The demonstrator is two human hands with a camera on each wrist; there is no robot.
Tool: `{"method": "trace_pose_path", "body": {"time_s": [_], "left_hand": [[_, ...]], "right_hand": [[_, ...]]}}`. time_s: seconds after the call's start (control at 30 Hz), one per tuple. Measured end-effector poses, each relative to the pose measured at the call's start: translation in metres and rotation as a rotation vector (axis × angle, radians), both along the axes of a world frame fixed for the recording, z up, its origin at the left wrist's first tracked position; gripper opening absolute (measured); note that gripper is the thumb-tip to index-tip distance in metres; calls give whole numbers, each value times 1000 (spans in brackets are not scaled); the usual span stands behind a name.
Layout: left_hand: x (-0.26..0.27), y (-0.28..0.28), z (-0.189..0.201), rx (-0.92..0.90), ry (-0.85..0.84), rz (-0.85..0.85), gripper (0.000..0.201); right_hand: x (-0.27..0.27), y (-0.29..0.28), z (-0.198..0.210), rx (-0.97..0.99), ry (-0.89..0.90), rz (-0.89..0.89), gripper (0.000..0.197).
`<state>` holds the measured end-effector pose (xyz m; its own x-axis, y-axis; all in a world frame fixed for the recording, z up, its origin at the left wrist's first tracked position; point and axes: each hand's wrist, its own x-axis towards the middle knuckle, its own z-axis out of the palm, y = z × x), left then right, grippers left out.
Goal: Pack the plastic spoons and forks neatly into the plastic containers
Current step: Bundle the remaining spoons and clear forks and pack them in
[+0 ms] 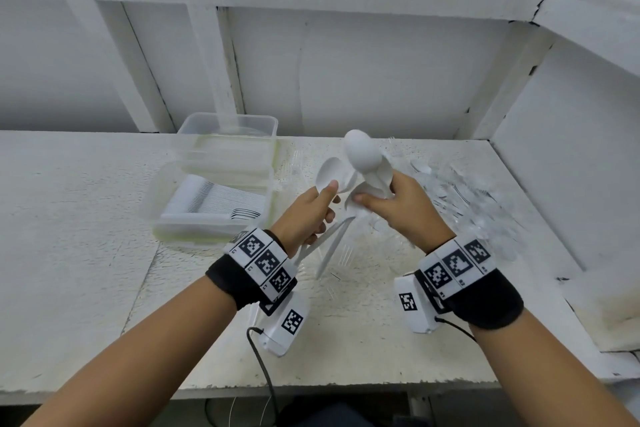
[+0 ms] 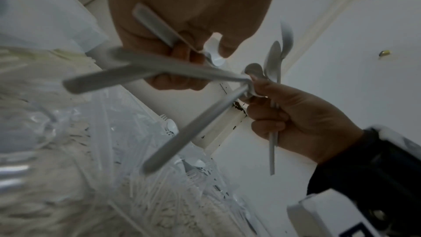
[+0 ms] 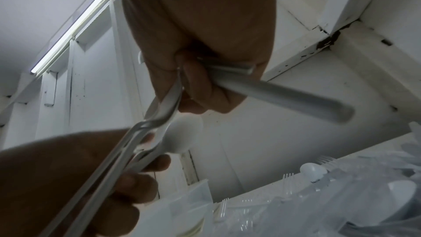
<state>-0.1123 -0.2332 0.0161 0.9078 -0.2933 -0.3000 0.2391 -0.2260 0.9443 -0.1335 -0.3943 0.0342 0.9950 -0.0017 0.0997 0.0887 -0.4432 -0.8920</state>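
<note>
A: Head view first, biggest thing down: the white workbench (image 1: 86, 253) carries everything. At its back left stand two clear plastic containers; the far container (image 1: 228, 139) looks empty, and the near container (image 1: 211, 201) already holds a tidy row of white cutlery, fork tines showing at one end.

B: And the unsorted stock?

A: The loose pile of clear-wrapped spoons and forks (image 1: 460, 198) lies on the right of the bench, well apart from the containers.

B: So which step is this?

A: Gathering and squaring up, I'd judge. The left hand (image 1: 308, 215) has its fingers curled round a couple of white spoons (image 1: 329, 173), thumb pressed on the necks, handles splaying down past the wrist. The right hand (image 1: 401, 208) is closed round a fan of spoons (image 1: 360, 156), bowls up, handles crossing toward the left hand's. Both bunches are held in the air between pile and containers.

B: The wrist views agree?

A: Yes; the left wrist view shows handles (image 2: 159, 68) sticking out at different angles.

B: Next move?

A: Probably nesting the bowls and lining up the handles into one stack, then laying it in a container. Splayed handles would not sit flat.
</note>
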Motion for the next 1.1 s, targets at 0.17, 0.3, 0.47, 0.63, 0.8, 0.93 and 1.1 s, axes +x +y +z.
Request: {"method": "trace_pose_path", "body": {"time_s": [0.17, 0.3, 0.47, 0.63, 0.8, 0.93, 1.1], "left_hand": [[-6, 4, -4, 167, -142, -78, 20], [-6, 7, -10, 157, -222, -148, 27], [-4, 8, -10, 136, -207, -134, 25], [-2, 3, -8, 70, 23, -92, 49], [-5, -6, -7, 94, 36, -202, 61], [-5, -8, -9, 75, -10, -196, 60], [-8, -13, -8, -93, 63, -171, 59]], "right_hand": [[3, -8, 5, 90, 41, -50, 15], [6, -10, -2, 92, 151, -64, 18], [6, -15, -8, 79, 202, -116, 23], [3, -17, 3, 42, 156, -61, 25], [6, -10, 9, -148, 68, -34, 19], [5, -4, 4, -105, -5, -55, 10], [6, -3, 1, -71, -15, -57, 32]]}}
